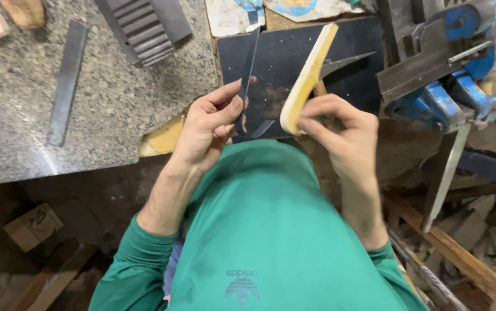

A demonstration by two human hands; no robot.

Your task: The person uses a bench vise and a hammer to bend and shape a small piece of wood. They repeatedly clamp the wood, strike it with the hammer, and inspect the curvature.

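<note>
Gripping one thin metal blade (248, 63) in left hand (208, 124), right hand (340, 129) holds one wooden piece (308, 75)

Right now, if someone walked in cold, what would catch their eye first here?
The pale wooden piece, held upright in the right hand at centre, stands out against the dark board behind it. Beside it, the left hand pinches a thin dark blade. At the right edge sits a blue vise, and a flat metal bar lies on the granite slab to the left.
</note>
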